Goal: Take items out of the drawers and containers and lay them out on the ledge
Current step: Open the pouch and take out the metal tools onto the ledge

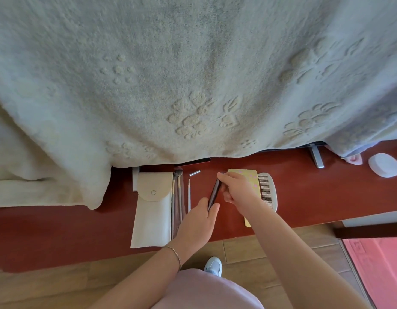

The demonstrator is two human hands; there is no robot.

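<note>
On the dark red ledge (304,192) lie a cream snap pouch (151,210), thin makeup brushes (178,197), a slim silver tool (189,195) and a small metal cap (194,173). A dark slender stick (214,192) is held just above the ledge: my left hand (197,221) pinches its near end, my right hand (237,188) grips its far end. Under my right hand lie a yellow patterned card (248,175) and a white comb (268,190).
A large pale embossed towel (170,85) hangs over the back and drapes onto the ledge's left part. A white oval dish (384,165) and a metal stand foot (316,156) sit at the far right. Wooden floor and a pink mat (380,264) lie below.
</note>
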